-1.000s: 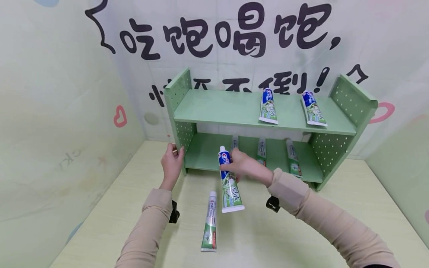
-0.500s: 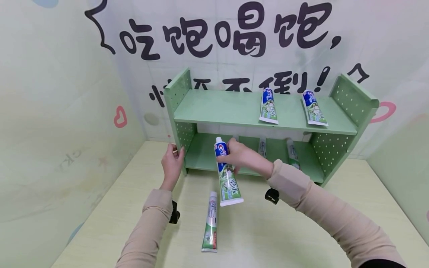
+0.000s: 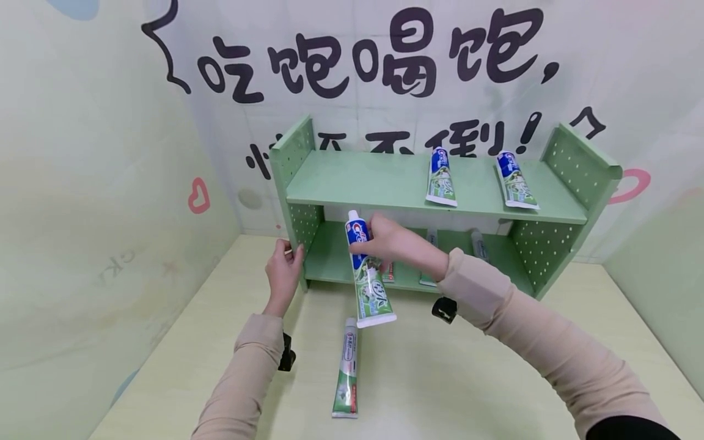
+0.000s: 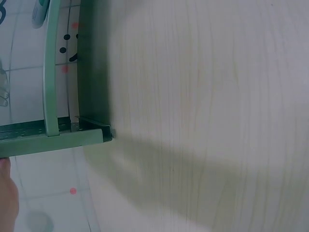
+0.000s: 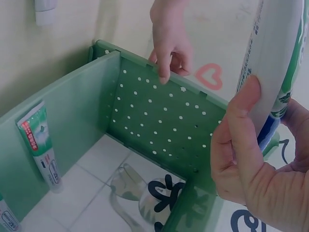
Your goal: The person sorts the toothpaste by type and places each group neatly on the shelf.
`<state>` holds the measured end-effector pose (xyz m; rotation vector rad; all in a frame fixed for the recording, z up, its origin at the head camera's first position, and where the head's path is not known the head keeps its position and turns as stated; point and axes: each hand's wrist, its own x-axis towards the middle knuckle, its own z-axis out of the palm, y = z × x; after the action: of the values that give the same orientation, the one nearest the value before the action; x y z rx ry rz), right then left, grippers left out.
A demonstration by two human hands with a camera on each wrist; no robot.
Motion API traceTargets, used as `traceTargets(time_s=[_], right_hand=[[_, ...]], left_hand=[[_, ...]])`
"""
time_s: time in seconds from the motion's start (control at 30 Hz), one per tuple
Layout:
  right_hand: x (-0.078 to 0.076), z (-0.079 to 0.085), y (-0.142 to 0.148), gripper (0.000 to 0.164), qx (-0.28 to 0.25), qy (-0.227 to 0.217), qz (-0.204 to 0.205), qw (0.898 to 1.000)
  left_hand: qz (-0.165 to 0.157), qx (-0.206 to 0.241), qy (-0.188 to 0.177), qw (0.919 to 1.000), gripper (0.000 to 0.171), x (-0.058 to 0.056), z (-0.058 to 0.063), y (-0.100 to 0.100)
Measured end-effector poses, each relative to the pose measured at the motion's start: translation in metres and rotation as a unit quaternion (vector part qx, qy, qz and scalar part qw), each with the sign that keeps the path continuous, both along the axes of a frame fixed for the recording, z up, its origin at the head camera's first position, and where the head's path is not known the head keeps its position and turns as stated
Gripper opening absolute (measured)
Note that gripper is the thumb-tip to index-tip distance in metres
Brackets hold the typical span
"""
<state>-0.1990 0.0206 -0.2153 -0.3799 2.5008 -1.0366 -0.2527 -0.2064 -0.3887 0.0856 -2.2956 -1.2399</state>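
My right hand (image 3: 387, 241) grips a blue, white and green toothpaste tube (image 3: 371, 293) in front of the shelf's lower opening, cap end up. In the right wrist view, the thumb and fingers of that hand (image 5: 256, 159) wrap round the tube (image 5: 275, 53). At the left side panel of the green two-tier shelf (image 3: 357, 177), my left hand (image 3: 283, 272) holds the panel's front edge. A silver and green toothpaste tube (image 3: 346, 373) lies on the table below the raised tube. The left wrist view catches only a sliver of the left hand (image 4: 7, 198).
On the upper tier lie two blue-and-green tubes, one near the middle (image 3: 441, 177) and one at the right (image 3: 516, 180). Silver-green tubes (image 3: 479, 244) lie on the lower tier, partly hidden by the right arm. A lettered wall stands behind the pale table (image 3: 440, 366).
My right hand has lifted the toothpaste tube upward and slightly left, toward the upper tier. The left hand has kept its place on the shelf panel.
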Motion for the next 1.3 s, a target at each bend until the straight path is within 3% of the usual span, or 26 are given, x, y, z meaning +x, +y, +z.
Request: traceTargets(time_s=[0.4, 0.8, 1.03, 1.3], right_hand=[[-0.016, 0.027, -0.006, 0.05, 0.002, -0.007, -0.027, 1.0], [-0.046, 0.044, -0.011, 0.032, -0.02, -0.005, -0.038, 0.999], [-0.067, 0.053, -0.01, 0.038, -0.033, 0.001, -0.073, 0.997], [-0.089, 0.061, -0.011, 0.049, -0.034, -0.016, -0.125, 0.991]], left_hand=[[0.004, -0.014, 0.001, 0.9999, 0.022, -0.003, 0.004, -0.002], [0.008, -0.016, 0.009, 0.9998, 0.023, 0.003, -0.001, -0.004], [0.006, -0.012, 0.029, 0.9995, 0.022, 0.001, 0.002, -0.005], [0.002, -0.008, 0.003, 1.0, 0.022, 0.003, -0.001, -0.004]])
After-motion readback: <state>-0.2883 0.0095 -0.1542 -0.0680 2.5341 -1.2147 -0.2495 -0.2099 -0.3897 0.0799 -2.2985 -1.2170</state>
